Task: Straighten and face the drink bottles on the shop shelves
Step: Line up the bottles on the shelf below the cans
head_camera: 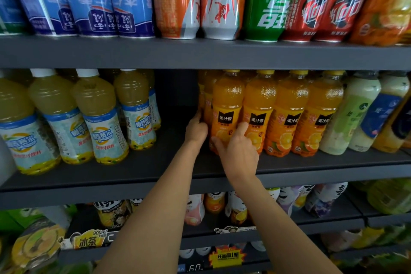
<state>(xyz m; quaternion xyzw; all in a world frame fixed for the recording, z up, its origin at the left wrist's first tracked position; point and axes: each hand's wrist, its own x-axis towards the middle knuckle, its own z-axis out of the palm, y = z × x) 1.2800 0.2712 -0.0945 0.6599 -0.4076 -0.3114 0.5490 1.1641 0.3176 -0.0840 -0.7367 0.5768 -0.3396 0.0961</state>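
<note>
i'm wrapping my right hand [239, 151] low round the front orange juice bottle [226, 111] on the middle shelf [133, 176], fingers spread; my left hand [196, 128], at its nine o'clock, is curling behind. full, heavyish, slick plastic.

Dark grey middle shelf [138, 171], stocked with upright drink bottles.
Left: pale pear-juice bottles [104, 115], white caps. A bare gap follows. Centre: orange juice bottles [289, 115], yellow caps, black labels forward, touching side by side. Right: leaning pale green bottles [349, 115].
</note>
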